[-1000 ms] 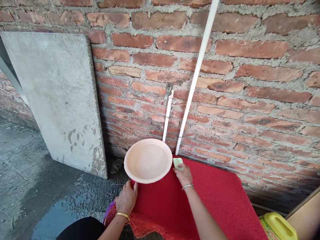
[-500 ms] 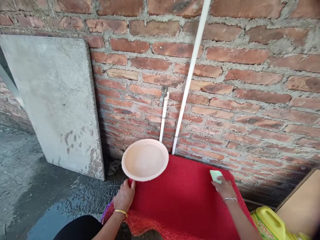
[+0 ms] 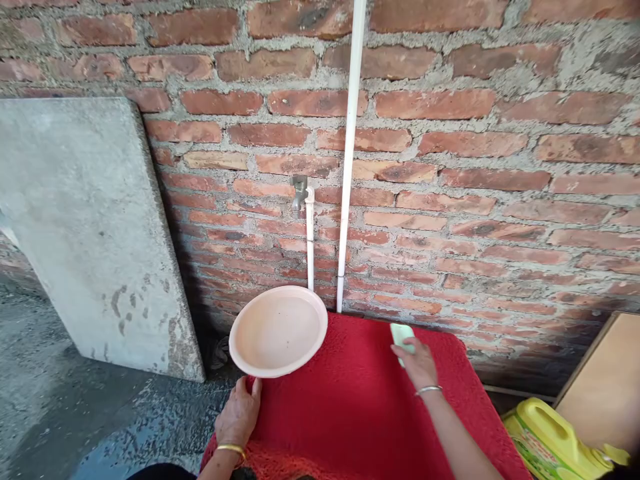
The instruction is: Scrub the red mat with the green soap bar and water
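A wet-looking red cloth (image 3: 345,400) lies spread over a low flat surface against the wall, its fringed front edge hanging down. My right hand (image 3: 419,365) is closed around a pale green flat block (image 3: 401,332), held on the far right part of the cloth; its underside is hidden. At the cloth's left edge, just below the basin, my left hand (image 3: 239,412) grips the rim of the cloth with the fingers curled over it. A pale pink basin (image 3: 280,333) holding water stands at the back left corner, apart from both hands.
A tap (image 3: 299,193) and white pipes (image 3: 349,160) run along the brick wall (image 3: 450,140) behind. On the left a concrete slab (image 3: 95,233) leans over a wet floor (image 3: 130,420). A yellow jug (image 3: 547,433) and a tan board (image 3: 603,380) stand at the right.
My right hand with the pale green block has moved left across the cloth. My left hand keeps its place at the cloth's edge. The view has turned slightly right.
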Tool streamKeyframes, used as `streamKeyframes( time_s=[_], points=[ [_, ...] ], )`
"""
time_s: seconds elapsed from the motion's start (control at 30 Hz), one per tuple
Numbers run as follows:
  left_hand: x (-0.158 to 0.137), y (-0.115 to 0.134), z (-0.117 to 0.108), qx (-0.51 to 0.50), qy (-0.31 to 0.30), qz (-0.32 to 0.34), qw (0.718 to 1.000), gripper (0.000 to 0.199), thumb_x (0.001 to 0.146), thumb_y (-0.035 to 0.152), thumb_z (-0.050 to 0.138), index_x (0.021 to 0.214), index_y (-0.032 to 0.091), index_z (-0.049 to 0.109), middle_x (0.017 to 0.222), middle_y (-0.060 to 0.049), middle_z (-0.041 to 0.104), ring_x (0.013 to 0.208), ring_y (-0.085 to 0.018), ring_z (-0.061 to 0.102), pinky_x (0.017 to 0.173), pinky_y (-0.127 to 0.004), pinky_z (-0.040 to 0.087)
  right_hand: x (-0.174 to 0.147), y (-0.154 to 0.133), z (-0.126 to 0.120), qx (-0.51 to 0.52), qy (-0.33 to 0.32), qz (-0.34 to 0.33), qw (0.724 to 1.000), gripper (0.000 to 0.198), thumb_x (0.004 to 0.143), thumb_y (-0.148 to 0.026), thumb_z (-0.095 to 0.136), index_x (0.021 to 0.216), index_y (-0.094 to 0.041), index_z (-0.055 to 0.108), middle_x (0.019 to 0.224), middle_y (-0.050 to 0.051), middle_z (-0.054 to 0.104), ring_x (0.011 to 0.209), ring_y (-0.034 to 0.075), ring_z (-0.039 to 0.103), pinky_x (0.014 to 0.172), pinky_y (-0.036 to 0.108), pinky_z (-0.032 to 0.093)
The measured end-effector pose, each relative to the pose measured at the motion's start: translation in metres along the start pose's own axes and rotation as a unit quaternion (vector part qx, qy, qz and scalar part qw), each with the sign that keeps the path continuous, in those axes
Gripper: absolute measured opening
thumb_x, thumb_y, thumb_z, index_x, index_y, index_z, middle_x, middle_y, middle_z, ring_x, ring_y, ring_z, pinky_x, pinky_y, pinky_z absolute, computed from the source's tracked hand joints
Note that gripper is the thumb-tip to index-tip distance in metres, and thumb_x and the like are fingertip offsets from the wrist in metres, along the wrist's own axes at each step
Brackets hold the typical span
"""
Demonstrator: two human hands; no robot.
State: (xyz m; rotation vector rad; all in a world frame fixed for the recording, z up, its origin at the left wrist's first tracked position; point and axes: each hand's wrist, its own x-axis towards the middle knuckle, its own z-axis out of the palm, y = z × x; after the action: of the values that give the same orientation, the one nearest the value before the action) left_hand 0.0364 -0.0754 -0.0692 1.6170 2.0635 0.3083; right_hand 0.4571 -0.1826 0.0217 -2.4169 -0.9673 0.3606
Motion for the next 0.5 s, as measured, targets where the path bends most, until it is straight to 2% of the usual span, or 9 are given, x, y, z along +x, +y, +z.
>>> streamKeyframes(
  time_s=[0.13,0.2,0.27,0.37,0.43,0.5],
  points=[
    [0.001,-0.003,0.0,-0.004,0.0,0.008,1.0,0.052,0.102,0.05,0.027,0.132,0.015,0.05,0.137,-0.02,0.064,0.124,-0.035,0.063,0.106,-0.048,0.046,-0.011,-0.095,0.076,0.01,-0.074,-0.062,0.995,0.033,0.084,-0.045,0.064,0.11,-0.025,0.067,0.116,0.009,0.063,0.098,0.024,0.068,0.084,0.034,0.051],
    [0.002,-0.005,0.0,-0.006,-0.004,0.011,1.0,0.051,0.102,0.051,0.026,0.13,0.016,0.051,0.135,-0.019,0.065,0.124,-0.034,0.064,0.105,-0.047,0.047,-0.017,-0.13,0.102,0.004,-0.099,-0.082,0.992,0.033,0.082,-0.046,0.067,0.108,-0.026,0.067,0.116,0.008,0.062,0.098,0.024,0.067,0.081,0.032,0.05],
    [0.003,-0.007,0.0,-0.005,-0.006,0.01,1.0,0.05,0.102,0.052,0.026,0.127,0.017,0.052,0.134,-0.019,0.066,0.123,-0.034,0.064,0.104,-0.046,0.048,-0.02,-0.15,0.116,-0.007,-0.112,-0.102,0.988,0.032,0.081,-0.046,0.069,0.107,-0.027,0.067,0.117,0.007,0.061,0.101,0.023,0.066,0.081,0.031,0.048],
    [0.004,-0.008,0.001,0.0,0.001,0.009,1.0,0.05,0.102,0.053,0.025,0.123,0.019,0.054,0.132,-0.019,0.067,0.121,-0.033,0.066,0.102,-0.046,0.049,-0.015,-0.145,0.116,-0.026,-0.118,-0.122,0.985,0.034,0.078,-0.043,0.073,0.108,-0.03,0.067,0.119,0.003,0.06,0.106,0.022,0.063,0.083,0.029,0.045],
    [0.004,-0.008,0.001,0.002,0.006,0.012,1.0,0.05,0.101,0.054,0.025,0.122,0.019,0.055,0.132,-0.019,0.067,0.12,-0.033,0.066,0.103,-0.046,0.049,-0.006,-0.121,0.102,-0.039,-0.112,-0.116,0.986,0.034,0.076,-0.041,0.074,0.109,-0.03,0.067,0.118,0.001,0.059,0.104,0.02,0.062,0.083,0.027,0.045],
    [0.004,-0.008,0.002,0.002,0.008,0.015,1.0,0.051,0.101,0.054,0.027,0.124,0.018,0.054,0.132,-0.02,0.067,0.12,-0.033,0.066,0.104,-0.046,0.048,0.008,-0.086,0.077,-0.053,-0.095,-0.093,0.99,0.033,0.078,-0.039,0.072,0.109,-0.029,0.067,0.118,0.001,0.059,0.104,0.019,0.062,0.084,0.027,0.045]
  ],
)
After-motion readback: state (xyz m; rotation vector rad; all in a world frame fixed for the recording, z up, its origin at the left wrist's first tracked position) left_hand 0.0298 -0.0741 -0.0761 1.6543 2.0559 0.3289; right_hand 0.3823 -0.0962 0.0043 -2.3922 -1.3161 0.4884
